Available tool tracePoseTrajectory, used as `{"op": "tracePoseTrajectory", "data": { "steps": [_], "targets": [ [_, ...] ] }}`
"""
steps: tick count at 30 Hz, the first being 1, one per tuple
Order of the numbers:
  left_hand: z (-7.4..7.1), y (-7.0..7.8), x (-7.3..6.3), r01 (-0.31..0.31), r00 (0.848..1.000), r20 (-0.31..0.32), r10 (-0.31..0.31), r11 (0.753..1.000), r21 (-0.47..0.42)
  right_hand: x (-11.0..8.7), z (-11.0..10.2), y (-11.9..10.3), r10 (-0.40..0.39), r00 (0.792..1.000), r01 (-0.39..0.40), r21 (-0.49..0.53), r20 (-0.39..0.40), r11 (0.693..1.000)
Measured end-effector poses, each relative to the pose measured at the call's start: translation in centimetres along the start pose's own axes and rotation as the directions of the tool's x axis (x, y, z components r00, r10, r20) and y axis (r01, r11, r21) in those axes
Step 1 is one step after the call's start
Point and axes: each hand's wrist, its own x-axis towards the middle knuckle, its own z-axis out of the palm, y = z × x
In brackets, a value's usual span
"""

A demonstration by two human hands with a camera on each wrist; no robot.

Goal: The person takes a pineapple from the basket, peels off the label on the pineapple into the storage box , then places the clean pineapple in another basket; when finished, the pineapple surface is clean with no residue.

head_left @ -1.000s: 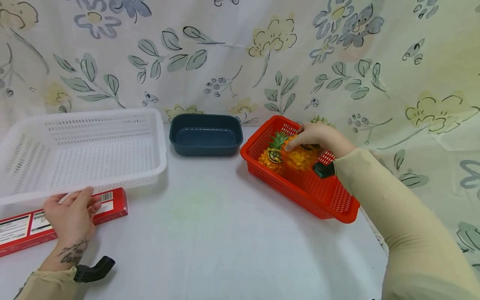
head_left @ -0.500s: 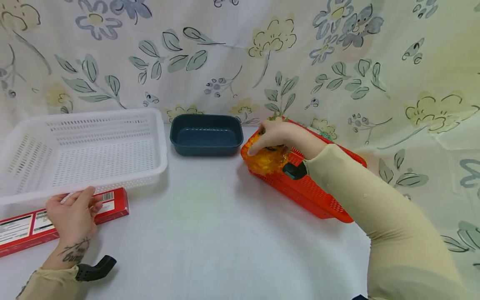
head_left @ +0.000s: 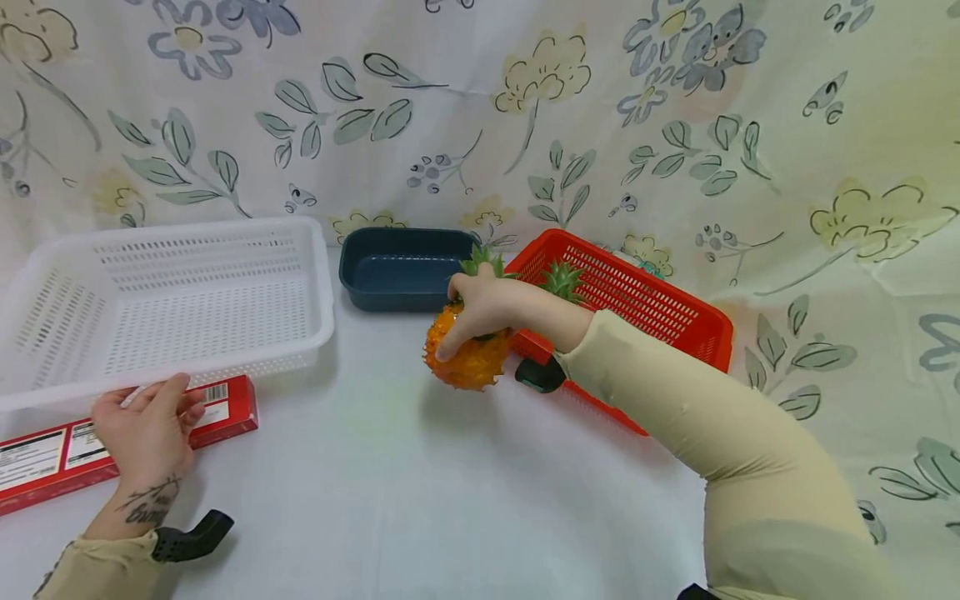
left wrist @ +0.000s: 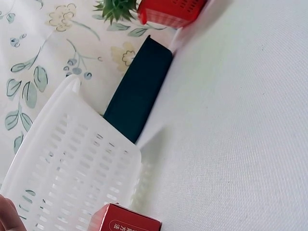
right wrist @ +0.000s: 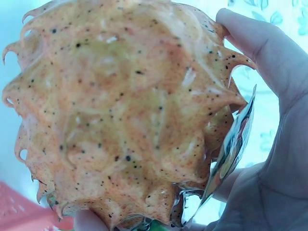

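Note:
My right hand (head_left: 487, 312) grips an artificial pineapple (head_left: 468, 367), orange and spiky with a green crown. It is held above the table, left of the red basket (head_left: 652, 300) and in front of the dark blue tub. In the right wrist view the pineapple (right wrist: 120, 110) fills the middle, with thumb and fingers round it and a shiny label near the palm. Another green crown (head_left: 562, 282) shows inside the red basket, partly behind my forearm. My left hand (head_left: 146, 425) holds the front rim of the white basket (head_left: 326, 317), fingers curled at the edge.
A dark blue tub (head_left: 397, 296) stands at the back between the two baskets. Under the white basket's front edge lies a long red box (head_left: 243, 408) with white labels. A flowered curtain (head_left: 450, 108) hangs behind everything.
My right hand has lifted a pineapple out of the red basket and carried it left and forward over the table. My left hand and the white basket have stayed in place.

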Motion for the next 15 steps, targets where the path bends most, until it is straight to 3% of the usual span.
{"op": "tracePoseTrajectory", "data": {
  "steps": [8, 15],
  "targets": [
    [0.1, 0.0, 0.1, -0.017, 1.0, -0.01, 0.017, 1.0, -0.012, 0.0, 2.8, -1.3, -0.112, 0.994, 0.11, -0.121, -0.009, 0.987],
    [0.1, -0.1, 0.1, -0.019, 1.0, -0.007, 0.019, 0.999, -0.029, 0.9, 5.6, -2.2, -0.135, 0.991, 0.135, -0.172, 0.017, 0.976]
  ]
}}
